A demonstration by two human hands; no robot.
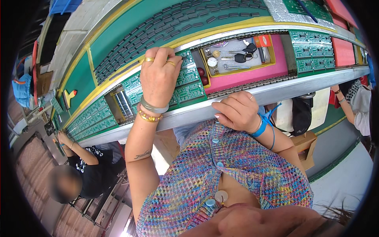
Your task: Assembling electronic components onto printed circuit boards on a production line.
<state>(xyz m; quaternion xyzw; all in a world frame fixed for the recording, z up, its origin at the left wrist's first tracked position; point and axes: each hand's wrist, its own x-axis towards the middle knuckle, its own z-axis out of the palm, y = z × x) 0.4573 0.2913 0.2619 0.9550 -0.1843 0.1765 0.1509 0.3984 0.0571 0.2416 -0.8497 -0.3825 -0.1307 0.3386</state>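
Observation:
My left hand (158, 75) lies palm down on a green circuit board panel (185, 87) on the conveyor line, fingers curled over its far edge, with gold rings and bracelets on it. My right hand (236, 110) rests closed on the metal front rail (284, 89) of the line, just below the panel's right corner; a blue band is on its wrist. I cannot see anything inside the right hand.
A yellow-rimmed tray (237, 55) with small tools and keys sits on a pink mat (256, 75) to the right. More green panels (312, 51) lie right and left (92, 118). A dark slatted belt (158, 29) runs behind. One seated person (83, 173) works at left, another (355, 106) at right.

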